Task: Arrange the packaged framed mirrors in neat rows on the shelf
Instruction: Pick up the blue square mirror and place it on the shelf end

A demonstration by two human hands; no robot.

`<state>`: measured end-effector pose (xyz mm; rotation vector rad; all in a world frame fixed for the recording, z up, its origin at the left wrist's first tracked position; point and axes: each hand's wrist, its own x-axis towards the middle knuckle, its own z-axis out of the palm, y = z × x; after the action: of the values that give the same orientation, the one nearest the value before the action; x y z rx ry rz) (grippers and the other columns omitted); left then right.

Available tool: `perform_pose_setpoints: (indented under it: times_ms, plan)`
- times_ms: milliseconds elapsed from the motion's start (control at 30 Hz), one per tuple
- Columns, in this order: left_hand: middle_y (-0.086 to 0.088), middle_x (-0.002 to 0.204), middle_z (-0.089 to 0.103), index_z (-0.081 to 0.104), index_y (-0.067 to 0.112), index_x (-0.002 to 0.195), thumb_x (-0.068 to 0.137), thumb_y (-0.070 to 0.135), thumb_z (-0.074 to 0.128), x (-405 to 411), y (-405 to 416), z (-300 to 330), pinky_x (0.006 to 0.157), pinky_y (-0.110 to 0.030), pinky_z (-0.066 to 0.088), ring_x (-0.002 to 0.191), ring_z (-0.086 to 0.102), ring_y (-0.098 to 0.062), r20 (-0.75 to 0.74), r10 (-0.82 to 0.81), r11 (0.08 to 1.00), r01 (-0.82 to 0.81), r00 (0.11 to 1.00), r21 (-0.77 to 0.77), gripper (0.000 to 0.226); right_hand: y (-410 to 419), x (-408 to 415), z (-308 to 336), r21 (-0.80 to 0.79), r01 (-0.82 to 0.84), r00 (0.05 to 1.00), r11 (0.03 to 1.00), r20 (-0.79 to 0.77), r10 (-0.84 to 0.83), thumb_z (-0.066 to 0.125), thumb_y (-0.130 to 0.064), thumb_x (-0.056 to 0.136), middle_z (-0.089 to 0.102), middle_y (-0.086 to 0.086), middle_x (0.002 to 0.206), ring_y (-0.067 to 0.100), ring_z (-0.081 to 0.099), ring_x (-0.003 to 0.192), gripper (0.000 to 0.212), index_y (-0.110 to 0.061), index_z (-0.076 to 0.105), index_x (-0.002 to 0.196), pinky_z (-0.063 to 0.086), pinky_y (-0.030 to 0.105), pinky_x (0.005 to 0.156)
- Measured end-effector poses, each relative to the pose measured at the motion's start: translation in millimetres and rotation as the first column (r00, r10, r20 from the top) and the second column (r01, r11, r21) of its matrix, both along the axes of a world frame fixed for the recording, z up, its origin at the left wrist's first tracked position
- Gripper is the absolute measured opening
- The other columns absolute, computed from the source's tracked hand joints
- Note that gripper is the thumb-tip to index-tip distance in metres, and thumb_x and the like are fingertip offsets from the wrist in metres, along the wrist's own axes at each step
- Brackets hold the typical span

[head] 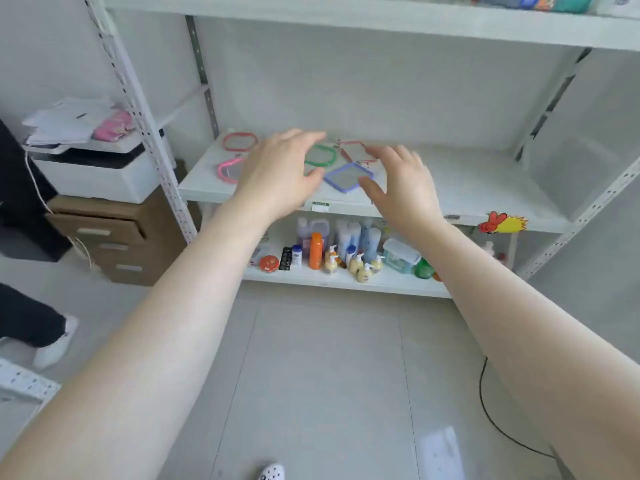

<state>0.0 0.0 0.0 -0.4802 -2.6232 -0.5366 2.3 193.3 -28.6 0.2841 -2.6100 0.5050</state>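
Observation:
Several small packaged mirrors lie flat on the white middle shelf. A red-framed one sits at the back left and a pink one in front of it. A green round one, a red square one and a purple square one lie between my hands. My left hand hovers with fingers spread just left of the purple mirror, partly hiding the pink one. My right hand is open just right of it. Neither hand holds anything.
The shelf's right half is bare. Bottles and tubs fill the shelf below. A printer stands on a brown drawer unit at left. Another person's leg and shoe are at far left. A black cable crosses the floor.

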Motion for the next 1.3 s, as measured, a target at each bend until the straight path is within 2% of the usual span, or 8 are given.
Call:
perform_pose_setpoints:
  times_ms: [267,633,900,1067,1300]
  plan:
    - [0.000,0.145,0.049,0.045,0.023,0.142,0.089,0.027,0.055,-46,-18,-69,0.106,-0.036,0.039,0.133,0.045,-0.024,0.182,-0.005,0.997,0.019,0.983,-0.078,0.054,-17,-34,-75,0.040,0.072,0.983,0.997,0.165,-0.078,0.057,-0.030,0.092,0.055,0.008,0.131,0.031,0.049,0.120,0.049,-0.015,0.048,0.137,0.040,0.040,0.097]
    - [0.000,0.142,0.052,0.048,0.025,0.139,0.086,0.025,0.053,-141,-46,-153,0.101,-0.034,0.042,0.129,0.049,-0.025,0.372,-0.080,0.989,0.119,0.925,-0.084,0.053,-52,-99,-157,0.014,0.239,0.884,0.971,0.410,-0.224,0.056,-0.032,0.092,0.053,0.010,0.131,0.032,0.044,0.124,0.050,-0.014,0.047,0.138,0.037,0.040,0.098]
    - [-0.001,0.132,0.058,0.055,0.021,0.128,0.085,0.022,0.057,-206,-27,-180,0.090,-0.033,0.045,0.121,0.053,-0.025,0.437,-0.092,0.983,0.151,0.894,-0.101,0.044,-37,-153,-181,0.040,0.272,0.842,0.962,0.473,-0.258,0.059,-0.033,0.091,0.056,0.009,0.126,0.032,0.047,0.121,0.051,-0.016,0.048,0.137,0.038,0.039,0.098]
    - [-0.002,0.137,0.055,0.049,0.024,0.137,0.085,0.024,0.057,-258,-2,-191,0.100,-0.035,0.043,0.126,0.052,-0.026,0.476,-0.079,0.985,0.141,0.876,-0.097,0.053,-14,-201,-192,0.053,0.260,0.827,0.964,0.504,-0.250,0.056,-0.034,0.092,0.055,0.010,0.128,0.032,0.046,0.122,0.050,-0.014,0.046,0.137,0.039,0.040,0.097]
    - [-0.004,0.142,0.050,0.043,0.024,0.142,0.088,0.026,0.054,-329,35,-192,0.099,-0.037,0.041,0.129,0.048,-0.027,0.488,-0.034,0.981,0.124,0.872,-0.152,0.055,27,-282,-195,0.040,0.241,0.821,0.970,0.525,-0.225,0.057,-0.033,0.091,0.054,0.007,0.133,0.029,0.045,0.125,0.053,-0.015,0.044,0.139,0.039,0.040,0.101]
